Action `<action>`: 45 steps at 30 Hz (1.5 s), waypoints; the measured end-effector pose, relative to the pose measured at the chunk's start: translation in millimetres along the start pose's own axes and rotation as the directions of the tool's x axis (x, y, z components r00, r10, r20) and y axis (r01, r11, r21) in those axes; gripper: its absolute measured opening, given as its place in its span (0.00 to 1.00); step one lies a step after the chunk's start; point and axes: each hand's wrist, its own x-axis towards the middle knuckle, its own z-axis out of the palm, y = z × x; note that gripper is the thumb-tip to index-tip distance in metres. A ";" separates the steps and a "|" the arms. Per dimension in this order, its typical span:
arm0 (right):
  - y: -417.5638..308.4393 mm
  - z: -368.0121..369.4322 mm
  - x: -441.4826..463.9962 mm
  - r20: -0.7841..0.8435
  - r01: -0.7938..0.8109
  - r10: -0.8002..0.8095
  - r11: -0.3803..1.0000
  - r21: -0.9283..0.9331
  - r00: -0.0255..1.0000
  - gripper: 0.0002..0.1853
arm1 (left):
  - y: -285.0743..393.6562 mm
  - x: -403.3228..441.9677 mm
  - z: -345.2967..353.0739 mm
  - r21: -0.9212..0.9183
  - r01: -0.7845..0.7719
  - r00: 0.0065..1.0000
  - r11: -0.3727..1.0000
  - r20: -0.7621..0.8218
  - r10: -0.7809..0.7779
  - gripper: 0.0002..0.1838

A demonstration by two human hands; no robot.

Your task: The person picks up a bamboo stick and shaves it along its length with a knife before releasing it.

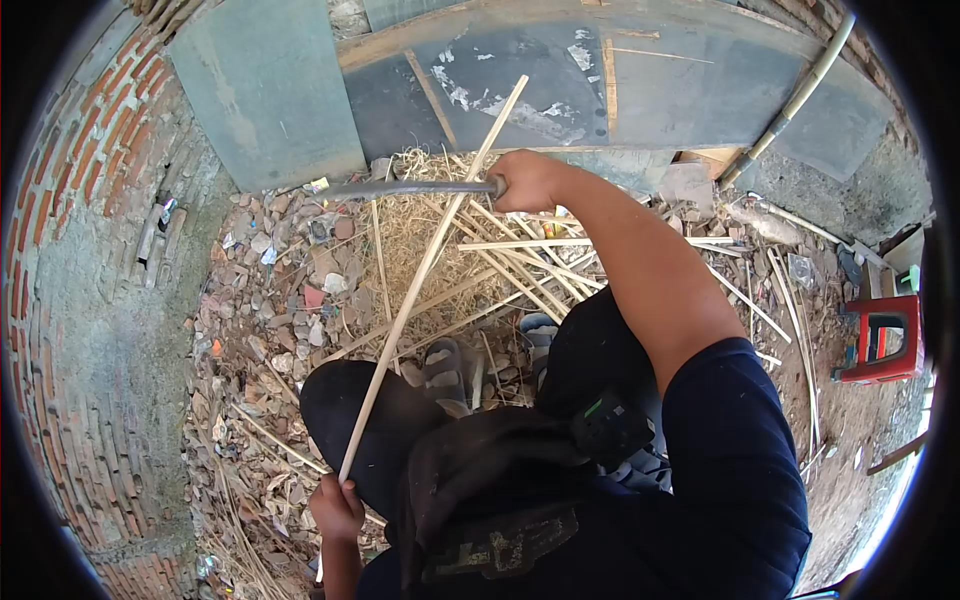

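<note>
My left hand (336, 508), low in the view, is closed around the near end of a long pale bamboo strip (405, 312). The strip slants up over my knee, its far end pointing toward the grey panels. In my right hand (530, 182), arm stretched forward, is the handle of a machete with a long, slightly curved blade (410, 187). The blade lies across the strip near its far end; whether they touch, I cannot tell. Beneath them, a heap of fine shavings (420, 240) and several cut strips (525, 262) lie on the ground.
Rubble and stones (290, 290) cover the ground around my sandals (445, 375). A brick wall (90, 300) stands at left, and grey panels (520, 85) close off the front. To the right are a red plastic stool (905, 340), a leaning pole (790, 105) and more strips (800, 345).
</note>
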 end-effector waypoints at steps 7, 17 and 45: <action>42.8 4.9 9.5 -0.213 -0.128 0.168 0.974 0.187 0.963 0.19 | 17.9 0.9 -23.9 0.079 0.029 0.999 0.996 0.028 -0.031 0.15; 11.2 -8.7 -7.2 -0.158 0.016 -0.013 1.000 0.018 0.987 0.18 | 23.6 0.2 -49.3 -0.515 0.481 0.861 0.710 0.431 -0.270 0.15; -21.1 5.6 2.3 -0.085 0.072 -0.075 0.997 -0.036 0.994 0.17 | 28.9 -11.9 -17.2 -0.217 0.189 0.979 0.958 0.113 -0.168 0.23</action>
